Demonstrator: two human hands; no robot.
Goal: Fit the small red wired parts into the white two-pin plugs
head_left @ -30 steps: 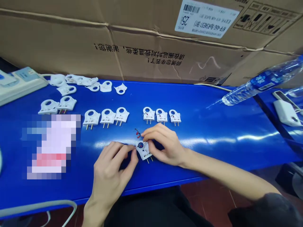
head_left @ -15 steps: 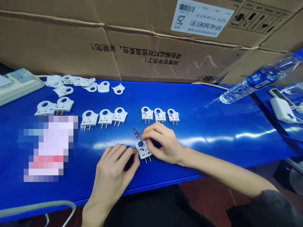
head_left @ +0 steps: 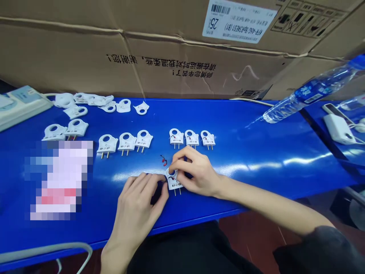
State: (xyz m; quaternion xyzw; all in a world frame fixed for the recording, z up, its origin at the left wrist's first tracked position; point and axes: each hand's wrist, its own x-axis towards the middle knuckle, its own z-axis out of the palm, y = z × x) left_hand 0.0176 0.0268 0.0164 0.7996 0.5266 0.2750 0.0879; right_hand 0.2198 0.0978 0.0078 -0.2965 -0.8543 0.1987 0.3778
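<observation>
A small white plug part [head_left: 174, 182] with two brass pins lies on the blue table [head_left: 256, 152] near its front edge. My left hand [head_left: 139, 205] pinches its left side with curled fingers. My right hand [head_left: 194, 171] presses down on its top end, fingers closed over the round hole. A tiny red-and-black wired piece [head_left: 163, 160] lies loose just behind the hands. Behind them stands a row of three plug parts with red wires [head_left: 191, 138], and to the left a row of three without [head_left: 125, 142].
A pile of white covers [head_left: 94, 102] lies at the back left beside a power strip [head_left: 19, 104]. Large cardboard boxes [head_left: 159, 49] wall off the back. A water bottle [head_left: 310, 93] lies at the right, with a white charger [head_left: 339, 129] beyond it.
My right fingers have closed further over the plug part's top end. The left hand has stayed at its side. The camera shifted slightly.
</observation>
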